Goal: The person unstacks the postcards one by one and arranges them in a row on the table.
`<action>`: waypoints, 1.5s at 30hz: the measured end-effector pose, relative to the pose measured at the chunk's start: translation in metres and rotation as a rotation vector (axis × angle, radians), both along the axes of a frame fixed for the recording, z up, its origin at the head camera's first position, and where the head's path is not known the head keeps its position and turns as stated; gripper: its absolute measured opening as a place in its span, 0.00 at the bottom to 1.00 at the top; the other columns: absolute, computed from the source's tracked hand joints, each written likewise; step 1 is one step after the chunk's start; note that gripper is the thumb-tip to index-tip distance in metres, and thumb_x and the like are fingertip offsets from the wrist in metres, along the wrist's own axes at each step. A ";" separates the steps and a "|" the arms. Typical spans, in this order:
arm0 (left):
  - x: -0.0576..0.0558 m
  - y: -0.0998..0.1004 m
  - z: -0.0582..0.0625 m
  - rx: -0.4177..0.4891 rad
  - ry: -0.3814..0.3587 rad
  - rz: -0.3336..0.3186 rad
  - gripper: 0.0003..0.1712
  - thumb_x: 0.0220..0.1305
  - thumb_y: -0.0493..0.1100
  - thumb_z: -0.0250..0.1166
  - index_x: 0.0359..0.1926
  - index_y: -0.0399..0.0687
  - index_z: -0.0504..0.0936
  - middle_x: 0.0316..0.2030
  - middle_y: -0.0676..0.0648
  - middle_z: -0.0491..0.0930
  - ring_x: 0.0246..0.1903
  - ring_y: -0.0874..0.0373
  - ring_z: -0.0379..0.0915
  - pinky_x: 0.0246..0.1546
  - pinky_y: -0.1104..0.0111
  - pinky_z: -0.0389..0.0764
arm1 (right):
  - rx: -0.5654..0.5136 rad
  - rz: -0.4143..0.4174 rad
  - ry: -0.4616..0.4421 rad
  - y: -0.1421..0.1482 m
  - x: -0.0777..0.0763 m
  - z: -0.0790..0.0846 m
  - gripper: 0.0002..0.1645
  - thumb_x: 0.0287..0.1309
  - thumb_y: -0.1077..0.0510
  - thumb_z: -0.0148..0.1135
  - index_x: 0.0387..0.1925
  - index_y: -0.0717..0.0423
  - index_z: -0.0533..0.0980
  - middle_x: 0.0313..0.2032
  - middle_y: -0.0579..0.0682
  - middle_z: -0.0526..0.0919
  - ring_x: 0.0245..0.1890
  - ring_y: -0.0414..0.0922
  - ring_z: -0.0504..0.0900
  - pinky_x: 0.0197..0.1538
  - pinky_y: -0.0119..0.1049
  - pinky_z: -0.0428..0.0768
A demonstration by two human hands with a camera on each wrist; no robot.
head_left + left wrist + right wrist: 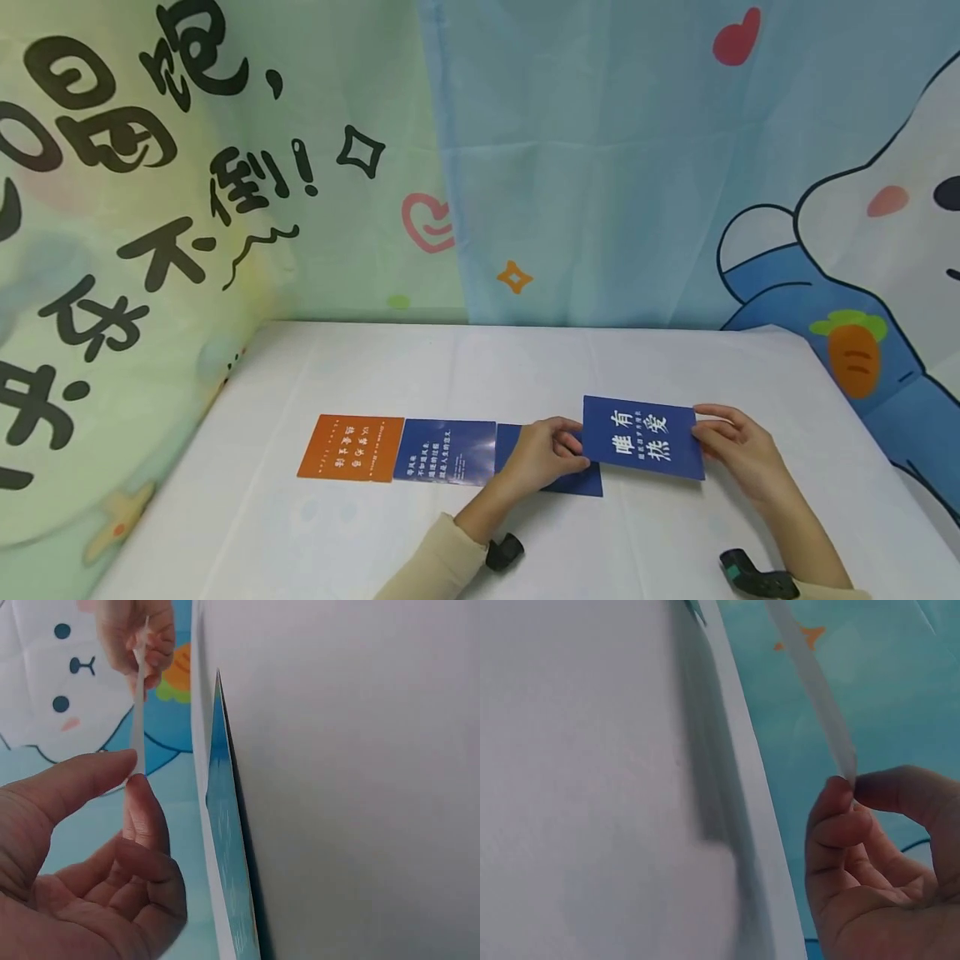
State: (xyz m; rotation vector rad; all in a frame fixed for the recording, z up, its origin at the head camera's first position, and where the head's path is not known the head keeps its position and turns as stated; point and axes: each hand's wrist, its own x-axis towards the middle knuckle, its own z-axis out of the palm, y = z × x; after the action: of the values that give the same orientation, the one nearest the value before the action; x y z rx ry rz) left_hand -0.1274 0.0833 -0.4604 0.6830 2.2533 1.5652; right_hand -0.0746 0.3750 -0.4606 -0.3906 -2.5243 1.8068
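A blue card with white lettering (637, 437) is held up over the right half of the table. My left hand (536, 457) pinches its left edge between thumb and finger; in the left wrist view the left hand (97, 862) grips the thin card (138, 712) edge-on. At the opposite edge my right hand (742, 450) pinches it, as the right hand (885, 862) shows in its own wrist view. Below lies a row: an orange card (351, 448), a blue card with text (446, 450) and another blue card (581, 483), partly hidden by the left hand.
A white cloth covers the table (360, 542). Behind it hangs a printed backdrop (585, 167) with a cartoon figure and black characters. Black devices sit at the left wrist (505, 552) and the right wrist (757, 577).
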 end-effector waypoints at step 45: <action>0.015 0.018 -0.007 -0.205 -0.006 -0.163 0.20 0.54 0.34 0.72 0.49 0.32 0.81 0.27 0.54 0.82 0.24 0.75 0.72 0.52 0.70 0.76 | 0.176 0.095 -0.131 0.022 0.013 -0.016 0.29 0.66 0.58 0.58 0.62 0.72 0.65 0.46 0.61 0.79 0.32 0.38 0.79 0.34 0.30 0.79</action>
State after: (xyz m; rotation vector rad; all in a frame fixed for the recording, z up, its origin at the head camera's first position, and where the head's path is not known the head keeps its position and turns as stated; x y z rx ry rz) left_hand -0.1120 0.1017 -0.4678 0.7799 2.2501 1.2391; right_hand -0.0612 0.3974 -0.4765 -0.4033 -2.8091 1.6190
